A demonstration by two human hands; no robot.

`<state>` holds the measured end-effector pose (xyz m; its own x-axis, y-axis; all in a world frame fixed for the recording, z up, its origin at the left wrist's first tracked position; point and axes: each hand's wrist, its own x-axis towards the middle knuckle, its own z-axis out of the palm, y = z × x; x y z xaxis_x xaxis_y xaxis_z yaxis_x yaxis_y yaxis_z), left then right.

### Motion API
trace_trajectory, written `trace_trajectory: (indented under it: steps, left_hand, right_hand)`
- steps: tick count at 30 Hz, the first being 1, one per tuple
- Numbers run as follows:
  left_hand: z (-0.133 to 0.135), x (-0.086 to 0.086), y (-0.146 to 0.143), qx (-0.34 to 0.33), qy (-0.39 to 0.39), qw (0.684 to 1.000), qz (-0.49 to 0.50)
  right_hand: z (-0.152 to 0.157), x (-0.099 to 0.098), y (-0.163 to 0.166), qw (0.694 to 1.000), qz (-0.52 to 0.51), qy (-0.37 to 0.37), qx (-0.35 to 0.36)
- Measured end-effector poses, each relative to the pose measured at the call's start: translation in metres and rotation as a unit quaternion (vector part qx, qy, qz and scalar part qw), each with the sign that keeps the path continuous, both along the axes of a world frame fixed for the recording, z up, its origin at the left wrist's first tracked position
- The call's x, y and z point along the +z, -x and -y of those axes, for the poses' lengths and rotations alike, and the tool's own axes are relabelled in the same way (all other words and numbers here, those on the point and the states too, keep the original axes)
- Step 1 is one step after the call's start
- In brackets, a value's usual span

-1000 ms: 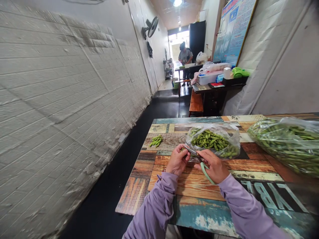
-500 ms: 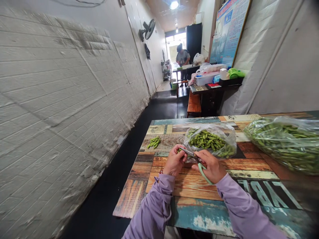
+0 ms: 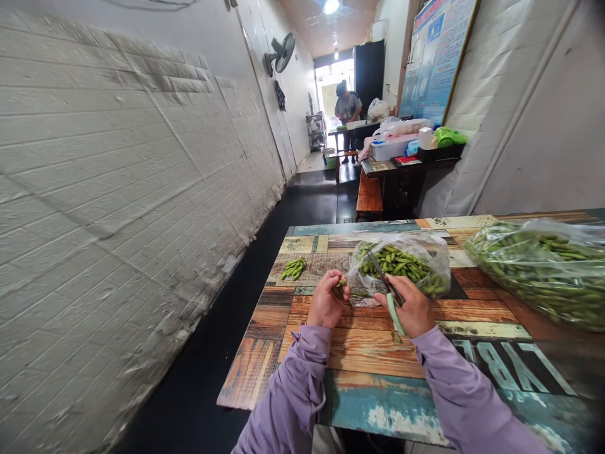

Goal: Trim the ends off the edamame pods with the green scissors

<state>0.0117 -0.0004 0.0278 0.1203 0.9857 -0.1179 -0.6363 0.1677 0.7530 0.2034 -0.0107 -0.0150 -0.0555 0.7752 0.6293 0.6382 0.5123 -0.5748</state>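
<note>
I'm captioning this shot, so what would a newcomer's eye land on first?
The hands over the table: the left hand pinches an edamame pod, the right hand grips green-handled scissors. Just beyond sits a clear bag of edamame, with a larger bag at the right edge and a small pile of pods to the left.

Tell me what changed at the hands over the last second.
The scissors in the right hand swung away from the pod. Their blades pointed left at it before and now point up toward the small bag. The left hand kept hold of the pod, and nothing was let go. The loose pile of pods, the big bag and the table stayed put.
</note>
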Motion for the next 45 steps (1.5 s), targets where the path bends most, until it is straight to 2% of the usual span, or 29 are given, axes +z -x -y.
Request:
trace_trajectory:
  steps: [4, 6, 8, 11, 14, 18, 21, 25, 27, 32, 34, 40, 45]
  left_hand:
    - [-0.001, -0.001, 0.003, -0.005, -0.002, 1.0, -0.008]
    - [-0.002, -0.003, 0.0, -0.004, -0.01, 0.998, -0.058]
    - [-0.003, -0.007, -0.004, 0.005, -0.033, 0.988, -0.153]
    - [-0.003, -0.015, -0.01, 0.055, -0.124, 0.937, -0.32]
    - [-0.001, -0.022, -0.014, 0.08, -0.207, 0.874, -0.432]
    - [0.002, -0.029, -0.013, 0.046, -0.242, 0.808, -0.536]
    - [0.002, -0.031, -0.012, 0.036, -0.253, 0.785, -0.565]
    - [0.0, -0.027, -0.012, 0.048, -0.261, 0.795, -0.545]
    - [-0.002, -0.023, -0.012, 0.056, -0.248, 0.816, -0.519]
    - [-0.003, -0.012, -0.011, 0.033, -0.111, 0.939, -0.325]
    - [-0.001, -0.007, -0.011, 0.011, -0.075, 0.965, -0.25]
    - [0.004, 0.004, -0.008, -0.027, -0.05, 0.989, -0.136]
    - [0.005, 0.005, -0.006, -0.035, -0.051, 0.989, -0.131]
  right_hand:
    - [-0.004, 0.002, -0.007, 0.999, -0.037, 0.004, -0.037]
    - [-0.004, 0.003, -0.009, 0.998, -0.053, 0.01, -0.046]
    - [-0.004, 0.004, -0.01, 0.996, -0.067, 0.018, -0.053]
    - [-0.004, 0.004, -0.009, 0.995, -0.079, 0.027, -0.054]
    - [-0.003, 0.004, -0.007, 0.995, -0.079, 0.034, -0.045]
    - [-0.002, 0.005, -0.004, 0.995, -0.08, 0.038, -0.037]
    - [-0.002, 0.008, -0.004, 0.995, -0.078, 0.044, -0.033]
    - [0.0, 0.01, -0.004, 0.995, -0.085, 0.042, -0.029]
    - [0.0, 0.01, -0.003, 0.995, -0.088, 0.041, -0.028]
    - [0.001, 0.009, -0.002, 0.995, -0.084, 0.047, -0.006]
    - [0.001, 0.01, -0.001, 0.996, -0.081, 0.048, 0.006]
    - [0.003, 0.012, 0.002, 0.997, -0.066, 0.033, 0.004]
    - [0.003, 0.01, 0.004, 0.998, -0.052, 0.032, 0.015]
